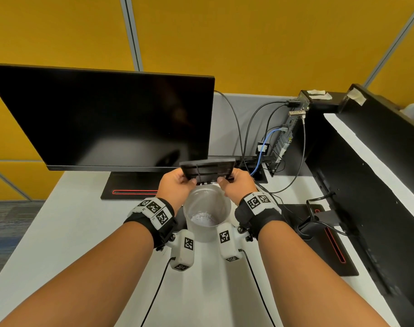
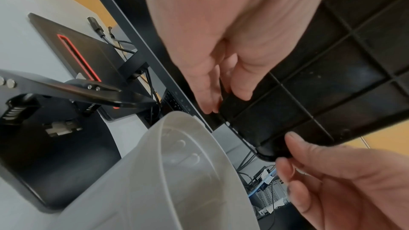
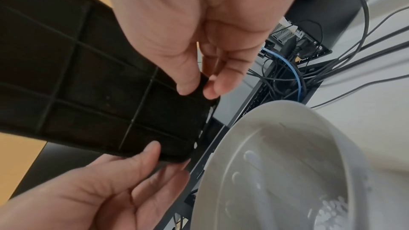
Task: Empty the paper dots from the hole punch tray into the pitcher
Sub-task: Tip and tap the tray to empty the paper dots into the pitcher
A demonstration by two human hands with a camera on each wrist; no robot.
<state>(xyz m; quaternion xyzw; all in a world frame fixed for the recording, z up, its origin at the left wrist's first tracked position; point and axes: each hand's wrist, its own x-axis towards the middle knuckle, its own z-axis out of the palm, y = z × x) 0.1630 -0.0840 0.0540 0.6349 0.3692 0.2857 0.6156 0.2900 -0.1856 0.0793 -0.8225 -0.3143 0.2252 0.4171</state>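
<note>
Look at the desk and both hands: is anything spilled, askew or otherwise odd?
Nothing looks spilled. Both hands, left hand and right hand, hold the black tray tilted above the pitcher, which fits the emptying. The paper dots lie inside the pitcher. A few dots cling to the tray's edge.

Head view looks down from above; wrist views look up, close — all share the pitcher (image 1: 207, 214).
</note>
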